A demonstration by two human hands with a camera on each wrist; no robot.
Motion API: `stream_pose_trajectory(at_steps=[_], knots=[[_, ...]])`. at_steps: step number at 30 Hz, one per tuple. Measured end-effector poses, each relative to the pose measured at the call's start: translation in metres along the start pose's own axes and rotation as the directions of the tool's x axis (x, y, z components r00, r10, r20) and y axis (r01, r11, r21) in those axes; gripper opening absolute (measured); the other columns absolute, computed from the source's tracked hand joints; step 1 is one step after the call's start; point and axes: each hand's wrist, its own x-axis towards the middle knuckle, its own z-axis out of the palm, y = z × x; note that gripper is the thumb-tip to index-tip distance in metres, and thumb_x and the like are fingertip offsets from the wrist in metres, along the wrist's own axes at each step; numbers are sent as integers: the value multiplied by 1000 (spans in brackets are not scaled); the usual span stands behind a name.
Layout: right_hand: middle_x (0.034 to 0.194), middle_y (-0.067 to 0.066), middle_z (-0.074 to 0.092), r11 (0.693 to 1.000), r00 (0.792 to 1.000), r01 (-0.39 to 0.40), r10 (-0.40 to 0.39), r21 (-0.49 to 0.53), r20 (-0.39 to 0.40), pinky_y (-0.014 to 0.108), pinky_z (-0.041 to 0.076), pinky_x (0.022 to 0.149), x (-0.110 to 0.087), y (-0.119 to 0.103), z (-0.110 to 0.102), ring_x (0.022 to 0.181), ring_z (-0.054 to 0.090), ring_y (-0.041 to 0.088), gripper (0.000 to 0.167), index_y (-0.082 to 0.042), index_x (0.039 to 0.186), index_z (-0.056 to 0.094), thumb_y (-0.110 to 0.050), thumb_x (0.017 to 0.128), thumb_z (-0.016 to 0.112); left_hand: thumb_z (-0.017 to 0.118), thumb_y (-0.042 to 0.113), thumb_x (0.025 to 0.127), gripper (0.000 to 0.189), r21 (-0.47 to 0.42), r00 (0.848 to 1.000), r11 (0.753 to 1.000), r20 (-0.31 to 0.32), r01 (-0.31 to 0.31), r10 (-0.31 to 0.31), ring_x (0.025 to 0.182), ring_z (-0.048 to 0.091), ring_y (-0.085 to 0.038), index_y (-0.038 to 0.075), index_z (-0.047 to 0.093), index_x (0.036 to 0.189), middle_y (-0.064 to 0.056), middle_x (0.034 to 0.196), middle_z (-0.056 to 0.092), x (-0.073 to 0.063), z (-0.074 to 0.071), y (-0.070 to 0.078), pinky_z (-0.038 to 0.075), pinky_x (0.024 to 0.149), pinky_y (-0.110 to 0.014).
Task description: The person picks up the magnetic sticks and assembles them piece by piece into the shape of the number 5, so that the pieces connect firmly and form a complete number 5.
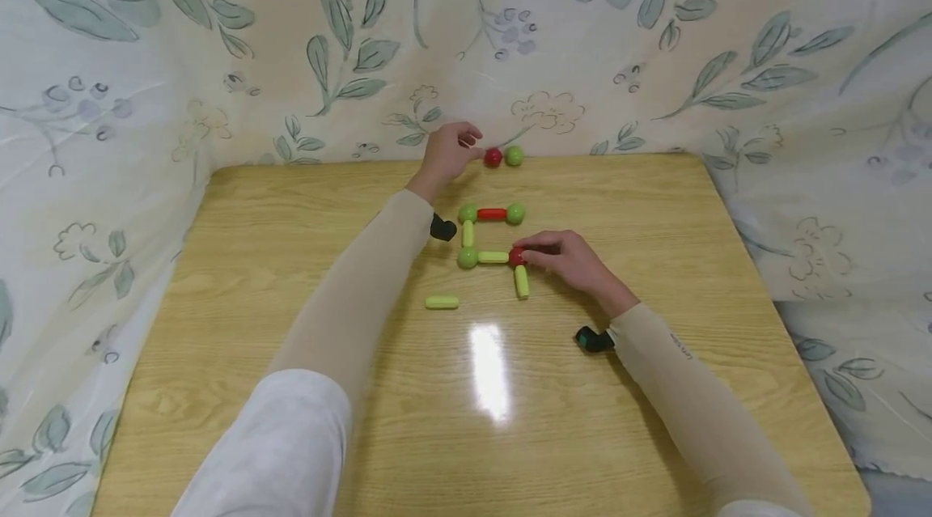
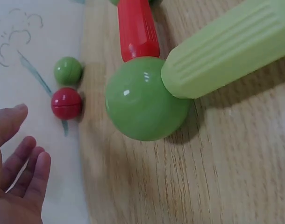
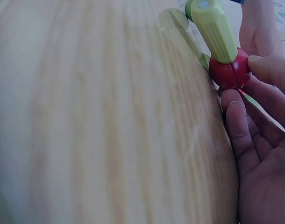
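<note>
My right hand (image 1: 571,262) pinches a red ball (image 3: 225,74) between thumb and fingertips. From that ball a yellow-green stick (image 1: 493,257) runs left to a green ball (image 1: 468,258), and another yellow-green stick (image 1: 521,282) points toward me. A third stick (image 1: 468,235) leads back to a green ball (image 2: 145,102), joined by a red stick (image 1: 491,214) to another green ball (image 1: 515,214). Out at the far edge, my left hand (image 1: 447,154) has its fingers spread beside a loose red ball (image 2: 66,103), holding nothing. A loose green ball (image 1: 514,155) sits right of it.
A single yellow-green stick (image 1: 442,302) lies on the wooden table (image 1: 291,436), nearer to me than the joined pieces. Leaf-patterned cloth (image 1: 473,40) rises behind the table's far edge. Black wrist devices (image 1: 593,339) jut from both forearms.
</note>
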Motion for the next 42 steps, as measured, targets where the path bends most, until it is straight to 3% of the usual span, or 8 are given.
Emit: stream_pose_trajectory(at_steps=[6, 14, 18, 25, 33, 38, 42], knots=[[125, -2, 76, 1000, 1000, 6, -6, -10, 3, 41, 51, 92, 0, 1, 1, 110, 64, 23, 32, -21, 134, 79, -37, 107, 73, 74, 18, 106, 27, 90, 999, 996, 49, -4, -1, 117, 62, -23, 10, 71, 132, -8, 130, 68, 1, 12, -2, 50, 102, -34], [126, -2, 76, 1000, 1000, 13, -13, -4, 1, 41, 52, 92, 1, 2, 2, 111, 65, 22, 32, -21, 134, 79, -37, 107, 73, 74, 15, 106, 34, 108, 998, 994, 56, 6, -12, 127, 59, -21, 14, 70, 140, -6, 138, 65, 3, 28, -3, 46, 110, -34], [127, -2, 76, 1000, 1000, 12, -12, 5, 11, 42, 51, 97, 1, -1, 4, 115, 65, 22, 32, -22, 134, 79, -37, 106, 73, 75, 13, 105, 31, 148, 999, 989, 43, 0, -6, 125, 59, -20, 12, 72, 135, -3, 134, 69, 2, 34, -5, 44, 111, -31], [125, -3, 75, 1000, 1000, -12, 12, 2, 2, 44, 51, 93, 0, -3, 2, 110, 63, 24, 31, -23, 134, 79, -37, 106, 73, 77, 15, 103, 23, 222, 999, 974, 14, -40, 38, 115, 61, -20, 10, 73, 125, -4, 122, 72, 6, 40, -5, 47, 104, -33], [126, -1, 75, 1000, 1000, -13, 13, -5, -3, 43, 53, 91, 0, -2, 0, 110, 64, 25, 31, -21, 134, 79, -35, 106, 74, 78, 13, 102, 16, 175, 999, 984, 2, -39, 40, 107, 62, -22, 5, 72, 115, -8, 115, 73, -2, 29, -4, 49, 99, -34], [130, 1, 74, 1000, 1000, -19, 19, -11, 5, 42, 51, 95, 0, -3, 0, 113, 63, 25, 34, -20, 136, 78, -37, 107, 73, 79, 15, 102, 19, 47, 1000, 999, 10, -8, 7, 110, 65, -21, 6, 72, 118, -7, 119, 73, -5, 25, -14, 50, 101, -30], [130, 0, 75, 1000, 1000, -17, 17, -18, -1, 44, 50, 96, -1, -1, 0, 114, 63, 24, 33, -21, 135, 78, -37, 107, 73, 80, 17, 102, 22, -32, 1000, 999, 5, -15, 15, 108, 68, -20, 7, 74, 120, -6, 119, 74, -10, 22, -18, 53, 98, -29]])
